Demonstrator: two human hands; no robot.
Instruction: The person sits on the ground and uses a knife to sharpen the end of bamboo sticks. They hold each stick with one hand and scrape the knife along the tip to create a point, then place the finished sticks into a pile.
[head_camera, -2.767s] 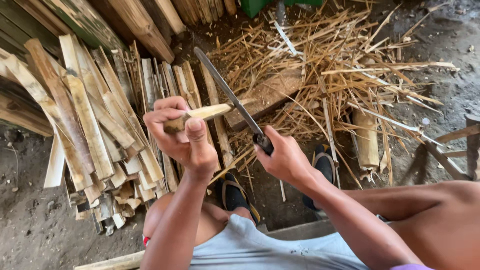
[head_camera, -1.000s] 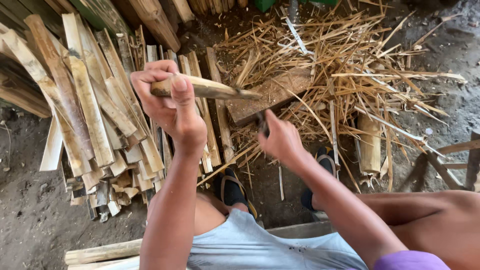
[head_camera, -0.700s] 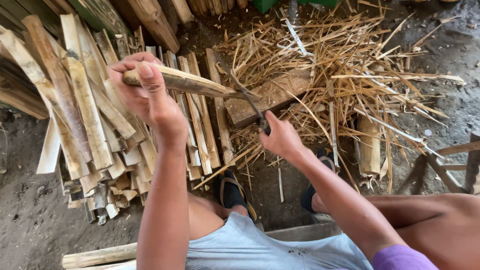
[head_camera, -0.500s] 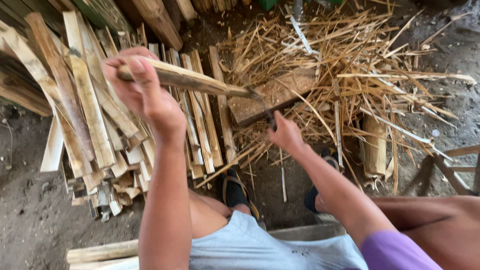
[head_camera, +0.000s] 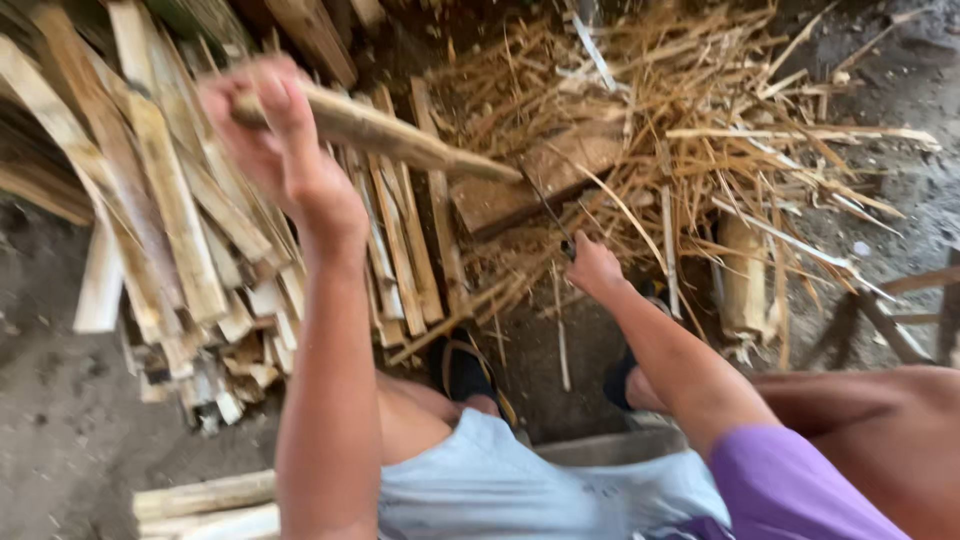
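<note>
Two hands: one stick (head_camera: 400, 135), one knife (head_camera: 548, 208).

Passage left is blocked by the stack of split wood slats (head_camera: 170, 220). Ahead, the wooden block (head_camera: 540, 180) sits in a dense pile of straw-like splinters (head_camera: 700, 130). Bare ground (head_camera: 60, 420) at lower left is open.

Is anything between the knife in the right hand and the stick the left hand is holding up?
Nothing visible. The left hand grips the wooden stick, whose tip points over the wooden block. The right hand holds the knife just below that tip, with only open air between them.
</note>
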